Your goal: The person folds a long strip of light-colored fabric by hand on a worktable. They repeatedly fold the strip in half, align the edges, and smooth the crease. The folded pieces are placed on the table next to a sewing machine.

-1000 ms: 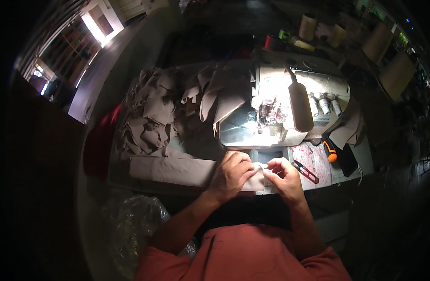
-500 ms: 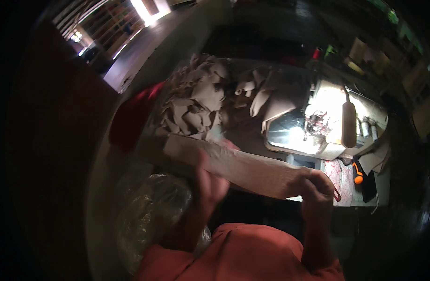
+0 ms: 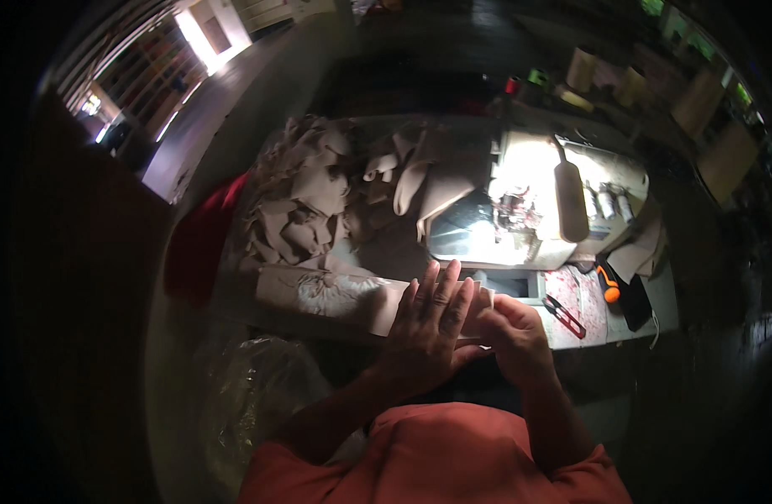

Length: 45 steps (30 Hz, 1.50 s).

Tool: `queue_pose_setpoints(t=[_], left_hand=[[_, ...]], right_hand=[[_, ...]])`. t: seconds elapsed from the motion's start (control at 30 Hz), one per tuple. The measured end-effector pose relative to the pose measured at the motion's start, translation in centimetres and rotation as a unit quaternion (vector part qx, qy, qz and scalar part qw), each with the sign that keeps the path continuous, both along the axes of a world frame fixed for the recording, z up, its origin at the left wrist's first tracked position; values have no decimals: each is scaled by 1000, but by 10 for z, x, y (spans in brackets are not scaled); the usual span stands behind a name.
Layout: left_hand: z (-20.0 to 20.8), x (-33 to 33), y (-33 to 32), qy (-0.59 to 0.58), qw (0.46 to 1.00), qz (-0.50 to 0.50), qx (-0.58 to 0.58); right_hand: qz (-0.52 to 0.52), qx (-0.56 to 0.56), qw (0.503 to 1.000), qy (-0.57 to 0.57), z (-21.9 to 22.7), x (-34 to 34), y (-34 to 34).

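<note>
A beige fabric strip (image 3: 365, 304) lies across the front edge of the work table, with a puckered, gathered-looking patch near its left end. My left hand (image 3: 428, 323) rests palm down on the strip's right part, fingers stretched out. At the strip's right end, my right hand (image 3: 520, 336) pinches the fabric edge between thumb and fingers. Part of the cloth under my left hand is hidden. Just right of my right hand lie red-handled thread snips (image 3: 567, 317).
A heap of beige fabric pieces (image 3: 306, 197) covers the table's left. Behind my hands stands a brightly lit sewing machine (image 3: 541, 193). An orange-and-black tool (image 3: 609, 286) lies at right. Red cloth (image 3: 203, 244) hangs at left, and a clear plastic bag (image 3: 264, 386) sits below.
The strip has gone from raised and tilted to lying along the table edge. My left hand has moved right and flattened onto it; my right hand has come left, uncovering the snips.
</note>
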<state>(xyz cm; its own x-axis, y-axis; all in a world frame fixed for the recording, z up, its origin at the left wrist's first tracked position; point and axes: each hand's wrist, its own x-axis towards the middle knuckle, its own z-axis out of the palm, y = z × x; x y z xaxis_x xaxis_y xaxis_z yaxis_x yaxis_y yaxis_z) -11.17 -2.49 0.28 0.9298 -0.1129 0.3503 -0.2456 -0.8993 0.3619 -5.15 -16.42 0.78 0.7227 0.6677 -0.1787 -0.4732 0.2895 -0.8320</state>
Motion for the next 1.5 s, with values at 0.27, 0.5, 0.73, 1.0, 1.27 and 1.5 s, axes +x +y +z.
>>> queue_pose_setpoints(t=[0.27,0.5,0.73,1.0,1.27,1.5], left_hand=[[25,32,33,342,763,-123,-534],[21,37,25,269,871,-34,-410],[19,37,14,61,965,-68,-245],[20,33,10,148,910,41,-384],[8,16,6,166,806,-101,-559],[17,-1,0,195,774,-63,-599]], right_hand=[[-10,-35,988,-152,-4,4,-10],[14,-133,980,-145,-5,8,-9],[36,-120,981,-147,6,13,-12],[-6,-126,988,-93,-4,17,-19],[-11,-287,901,-325,9,8,-39],[-61,-173,933,-309,17,-1,-46]])
